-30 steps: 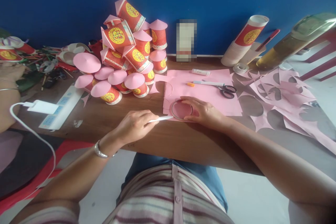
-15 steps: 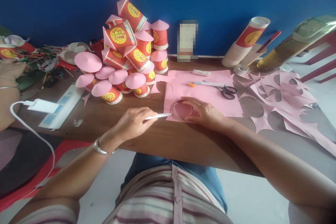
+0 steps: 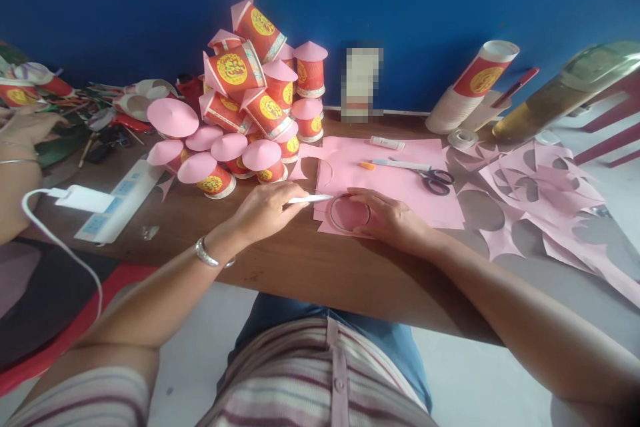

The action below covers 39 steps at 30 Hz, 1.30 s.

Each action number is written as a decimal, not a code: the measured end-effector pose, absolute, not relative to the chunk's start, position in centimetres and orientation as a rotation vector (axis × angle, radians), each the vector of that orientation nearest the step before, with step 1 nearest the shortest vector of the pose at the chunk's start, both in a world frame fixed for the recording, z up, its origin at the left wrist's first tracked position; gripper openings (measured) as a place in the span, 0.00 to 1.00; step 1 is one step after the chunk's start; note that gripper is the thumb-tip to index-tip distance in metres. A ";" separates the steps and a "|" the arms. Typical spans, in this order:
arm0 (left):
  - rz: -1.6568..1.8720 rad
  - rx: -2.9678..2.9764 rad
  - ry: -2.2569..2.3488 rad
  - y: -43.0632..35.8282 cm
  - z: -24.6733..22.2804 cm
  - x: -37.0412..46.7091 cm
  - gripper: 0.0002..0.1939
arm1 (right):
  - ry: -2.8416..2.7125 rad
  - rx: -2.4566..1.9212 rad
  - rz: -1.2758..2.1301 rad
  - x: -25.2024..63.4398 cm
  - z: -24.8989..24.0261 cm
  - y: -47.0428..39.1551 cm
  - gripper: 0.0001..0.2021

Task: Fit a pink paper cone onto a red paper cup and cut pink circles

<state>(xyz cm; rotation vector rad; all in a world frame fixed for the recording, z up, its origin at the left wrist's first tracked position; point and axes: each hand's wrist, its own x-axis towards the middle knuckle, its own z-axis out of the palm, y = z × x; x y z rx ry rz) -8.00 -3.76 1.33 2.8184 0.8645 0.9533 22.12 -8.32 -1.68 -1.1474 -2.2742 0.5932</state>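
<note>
A white pen (image 3: 313, 199) is gripped in my left hand (image 3: 265, 211), its tip at the upper left edge of a round ring (image 3: 333, 219). The ring lies flat on the near left part of the pink paper (image 3: 390, 180). My right hand (image 3: 397, 219) holds the ring from its right side, fingers at the top edge and thumb near the bottom. Beyond my hands, scissors (image 3: 439, 181), a pen with an orange cap (image 3: 400, 165) and a white tube (image 3: 387, 143) rest on the paper.
Red cups with pink cone tops (image 3: 230, 73) are piled at the back left. A power strip (image 3: 113, 207) lies left, near another person's hand (image 3: 30, 130). Paper scraps (image 3: 545, 180), stacked cups (image 3: 470, 87) and a bottle (image 3: 555, 93) stand or lie right.
My left hand has moved up and to the right, bringing the pen tip from the ring's left side to its upper left edge. My right hand stays on the ring.
</note>
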 end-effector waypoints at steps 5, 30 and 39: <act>0.898 2.808 0.847 -3.1 1.1 -7.5 0.02 | -2.279 -1.145 0.615 22.2 -1.8 -8.3 0.31; 0.713 2.855 0.956 -6.5 1.8 -8.4 0.06 | -2.279 -1.147 0.600 22.2 -1.8 -8.3 0.30; 0.655 2.848 0.952 -8.5 2.7 -8.5 0.06 | -2.276 -1.204 0.658 22.3 -1.7 -8.3 0.31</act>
